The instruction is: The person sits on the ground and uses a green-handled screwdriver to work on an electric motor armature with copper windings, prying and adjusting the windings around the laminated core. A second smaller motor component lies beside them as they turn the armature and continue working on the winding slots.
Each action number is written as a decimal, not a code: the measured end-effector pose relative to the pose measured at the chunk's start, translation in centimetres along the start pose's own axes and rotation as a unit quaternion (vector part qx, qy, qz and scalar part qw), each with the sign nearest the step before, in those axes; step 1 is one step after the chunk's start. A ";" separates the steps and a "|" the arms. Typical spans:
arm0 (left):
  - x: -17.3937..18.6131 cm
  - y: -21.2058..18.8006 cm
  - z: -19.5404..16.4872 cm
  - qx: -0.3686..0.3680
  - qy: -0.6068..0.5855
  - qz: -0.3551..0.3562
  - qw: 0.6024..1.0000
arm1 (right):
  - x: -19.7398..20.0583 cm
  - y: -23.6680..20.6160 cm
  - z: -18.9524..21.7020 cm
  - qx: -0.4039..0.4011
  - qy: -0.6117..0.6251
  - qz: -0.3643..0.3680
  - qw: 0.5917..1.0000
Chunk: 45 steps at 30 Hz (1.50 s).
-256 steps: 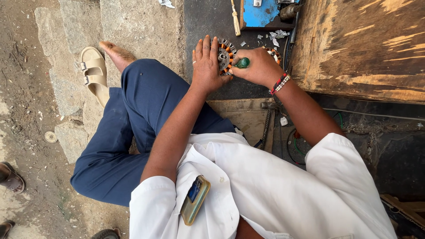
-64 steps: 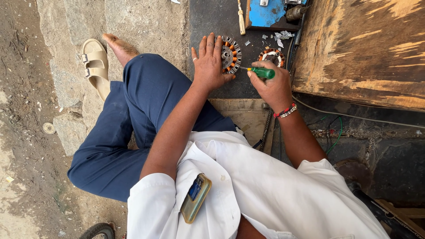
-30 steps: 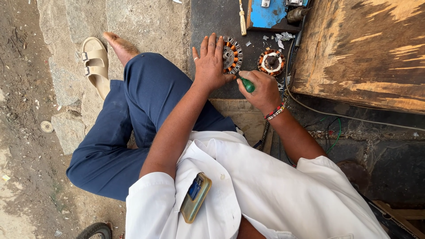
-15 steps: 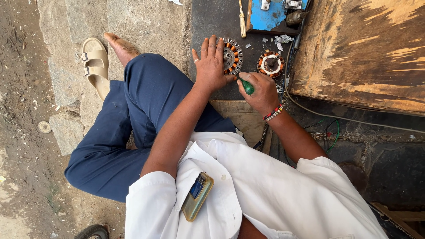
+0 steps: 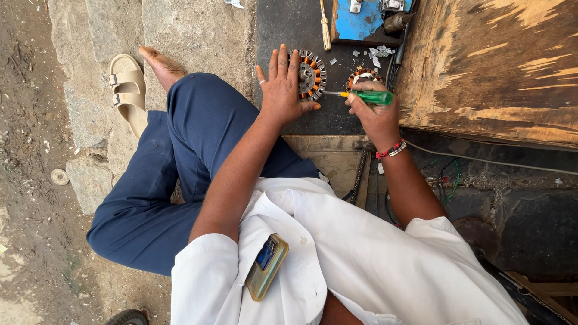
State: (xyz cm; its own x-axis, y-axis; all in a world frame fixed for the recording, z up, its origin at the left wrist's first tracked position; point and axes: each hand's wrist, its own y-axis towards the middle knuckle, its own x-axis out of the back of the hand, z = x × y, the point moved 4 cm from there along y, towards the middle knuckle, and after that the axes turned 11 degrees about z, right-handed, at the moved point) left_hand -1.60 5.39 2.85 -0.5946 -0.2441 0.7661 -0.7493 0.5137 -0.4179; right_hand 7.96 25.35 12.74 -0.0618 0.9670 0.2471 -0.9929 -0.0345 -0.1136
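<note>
A round motor stator with copper windings [image 5: 312, 73] lies on a dark slab [image 5: 289, 30]. My left hand [image 5: 282, 87] rests flat on its left side, fingers spread, holding it down. A green-handled screwdriver [image 5: 368, 96] is gripped in my right hand [image 5: 374, 113], and its metal tip points left at the stator's right edge. A second wound stator [image 5: 361, 76] lies just behind my right hand, partly hidden by it.
A blue metal part [image 5: 364, 18] and a wooden-handled tool [image 5: 325, 27] lie at the slab's far edge. A large worn wooden board [image 5: 500, 66] stands at the right. Cables [image 5: 445, 174] run below it. My bent leg [image 5: 180, 150] and a sandal [image 5: 127, 90] are at left.
My right hand has turned the screwdriver from slanting to level, its tip now at the stator's right edge. My left hand has stayed on the stator.
</note>
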 end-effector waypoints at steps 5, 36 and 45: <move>-0.4 -1.3 1.1 -0.024 -0.010 -0.013 1.000 | -1.6 0.0 0.3 -0.014 -0.085 0.039 0.996; -0.4 -1.6 1.7 -0.055 -0.057 -0.038 0.996 | -3.4 2.9 3.5 0.023 -0.232 0.073 0.970; 0.3 -3.2 1.2 -0.066 -0.082 -0.079 0.991 | -2.4 1.1 2.5 0.019 -0.156 0.059 0.986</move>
State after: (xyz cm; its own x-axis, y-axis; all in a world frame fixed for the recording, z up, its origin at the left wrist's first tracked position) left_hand 0.24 2.73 3.83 -0.5209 -0.4543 0.7227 -0.7981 0.5595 -0.2235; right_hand 6.72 22.31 14.44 -0.1993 0.8312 0.5191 -0.9797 -0.1575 -0.1239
